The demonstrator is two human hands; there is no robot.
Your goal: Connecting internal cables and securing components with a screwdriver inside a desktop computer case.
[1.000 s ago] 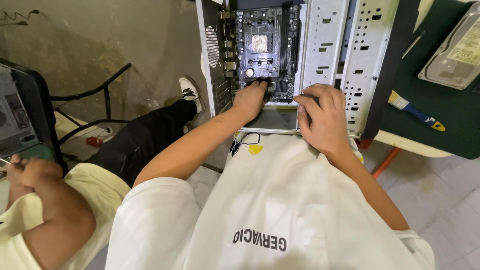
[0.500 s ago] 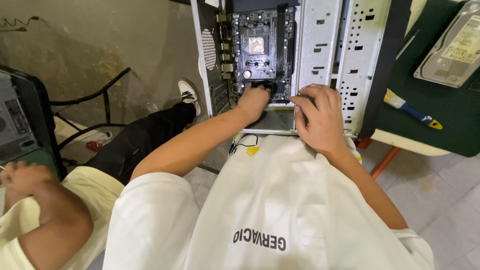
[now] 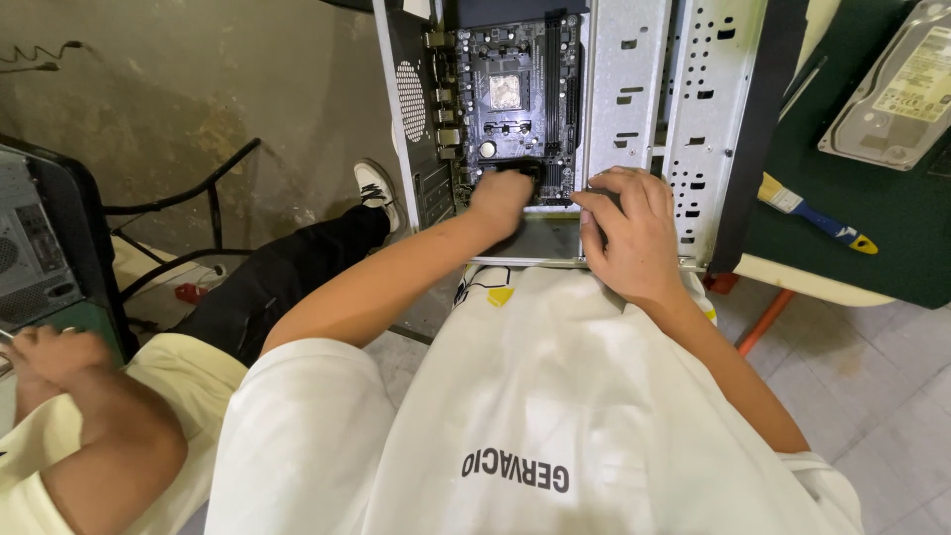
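A co-worker's hand (image 3: pixel 54 352) rests at far left. The left hand (image 3: pixel 502 195), fingers curled on a black part, reaches the motherboard (image 3: pixel 515 99) just beyond them; the right hand (image 3: pixel 629 233), fingers spread, braces the open computer case (image 3: pixel 684 119).

One open computer case (image 3: pixel 684 119), one motherboard (image 3: pixel 515 99), one hard drive (image 3: pixel 897 94), one paintbrush (image 3: pixel 817 216), one second case (image 3: pixel 45 248).

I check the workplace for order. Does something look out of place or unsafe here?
The open computer case lies across the person's lap, motherboard exposed, with the left hand inside and the right hand on the frame. A bare hard drive and a paintbrush lie loose on the green table.
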